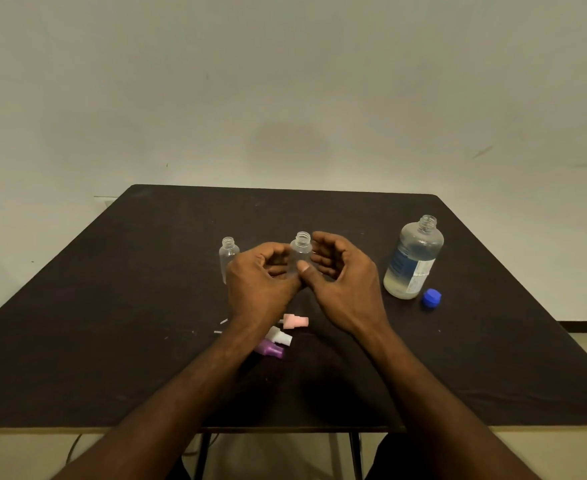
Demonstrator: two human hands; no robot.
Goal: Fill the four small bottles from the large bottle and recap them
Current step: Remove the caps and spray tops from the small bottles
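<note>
Both forearms reach forward from the lower edge of the view, bare, converging toward the middle; the left hand (261, 282) is knuckles-up, its fingers (274, 252) curled inward, thumb meeting the small bottle (301, 252) it holds; the right hand (347, 282) sits just beside it, palm turned leftward, fingers loosely curved and spread, thumb near the bottle's base.

On the dark matte counter (146, 306), the left hand (261, 285) grips a small clear uncapped plastic bottle (301, 252) upright, the right hand (345, 282) cupped loosely just beside it. A second small clear open bottle (229, 252) stands left of the hands. Toward the right edge stands a large clear labelled bottle (413, 259), uncapped, its blue cap (431, 298) just beside it; pink (296, 321), white (280, 336) and purple (270, 349) caps lie nearer the front edge.
</note>
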